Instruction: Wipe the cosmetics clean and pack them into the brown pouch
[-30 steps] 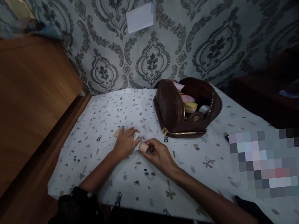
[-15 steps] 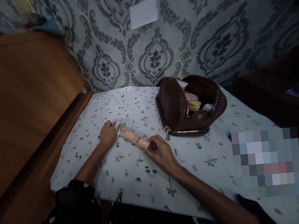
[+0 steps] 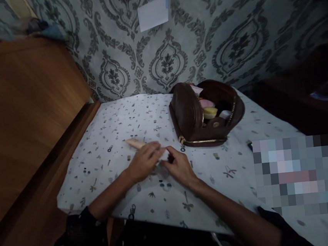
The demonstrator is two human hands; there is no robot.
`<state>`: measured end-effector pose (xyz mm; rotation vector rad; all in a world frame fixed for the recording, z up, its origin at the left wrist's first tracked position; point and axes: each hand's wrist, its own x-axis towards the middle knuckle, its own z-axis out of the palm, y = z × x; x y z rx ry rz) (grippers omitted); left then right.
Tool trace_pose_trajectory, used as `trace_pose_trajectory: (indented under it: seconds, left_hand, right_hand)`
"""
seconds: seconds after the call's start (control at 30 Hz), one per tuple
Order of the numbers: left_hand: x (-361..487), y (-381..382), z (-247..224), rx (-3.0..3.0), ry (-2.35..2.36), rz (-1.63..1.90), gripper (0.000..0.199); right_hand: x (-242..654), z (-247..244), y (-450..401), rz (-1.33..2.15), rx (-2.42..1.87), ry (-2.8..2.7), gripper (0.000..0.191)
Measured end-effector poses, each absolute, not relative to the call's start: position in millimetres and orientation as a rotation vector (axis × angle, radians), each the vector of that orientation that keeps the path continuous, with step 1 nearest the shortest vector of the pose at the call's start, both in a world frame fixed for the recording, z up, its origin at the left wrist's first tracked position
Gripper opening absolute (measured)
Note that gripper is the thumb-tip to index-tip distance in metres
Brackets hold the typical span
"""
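A beige cosmetic tube [image 3: 136, 143] slants over the white patterned cloth, its flat end pointing up and left. My right hand [image 3: 181, 167] grips the dark cap end between thumb and fingers. Over the tube's middle and lower part lies my left hand [image 3: 146, 161], its fingers closed round a crumpled white tissue [image 3: 164, 154] that shows only in part near the cap end. The left hand hides most of the tube and its print.
A brown makeup bag [image 3: 190, 109] stands unzipped at the back right, with a yellow-lidded jar [image 3: 210, 112] and other items inside. A wooden cabinet [image 3: 28, 101] bounds the left side. Behind is a patterned wall with a white paper [image 3: 153, 13]. A blurred patch covers the right.
My left hand has slid from the tube's flat end down to the right, toward the cap, with the tissue. My right hand keeps its hold. The view has shifted slightly.
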<state>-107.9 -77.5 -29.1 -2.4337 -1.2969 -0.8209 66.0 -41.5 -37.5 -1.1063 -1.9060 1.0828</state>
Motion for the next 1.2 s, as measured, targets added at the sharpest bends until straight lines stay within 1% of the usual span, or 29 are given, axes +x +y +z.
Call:
trace_pose_trajectory:
  seconds: [0.1, 0.27, 0.4, 0.63, 0.8, 0.97, 1.1, 1.2]
  left_hand:
    - [-101.5, -76.0, -40.4, -2.454, -1.170, -0.726, 0.029]
    - [-127.2, -65.2, -41.8, -2.387, -1.426, -0.627, 0.026]
    - [-159.1, -56.8, -39.6, -2.314, -1.590, -0.582, 0.031]
    - [-202.1, -55.0, -42.5, -2.062, -1.893, -0.666, 0.038]
    - [-200.3, -51.6, -39.1, -1.919, -2.082, -0.717, 0.037]
    - [-192.8, -48.7, -28.0, -1.853, -2.168, -0.705, 0.033]
    - [-179.9, -53.4, -18.7, -1.803, -2.156, -0.711, 0.022]
    - [-157.9, -60.2, -17.1, -1.825, -2.050, -0.765, 0.028]
  right_hand:
    - [67.9, -36.9, -41.7, 1.104, -1.120, -1.909, 0.016]
    - [69.2, -38.5, -41.3, 1.140, -1.035, -1.893, 0.022]
    - [70.2, -37.8, -39.5, 1.178, -1.043, -1.879, 0.020]
    - [69.8, -36.8, -36.8, 1.205, -1.064, -1.859, 0.022]
    - [71.0, -36.9, -36.0, 1.212, -1.043, -1.845, 0.027]
    - [74.2, -31.8, -36.9, 1.276, -1.000, -1.843, 0.040]
    - [72.7, -31.8, -36.4, 1.362, -1.030, -1.801, 0.039]
    - [70.3, -35.4, -34.5, 1.447, -1.052, -1.717, 0.039]
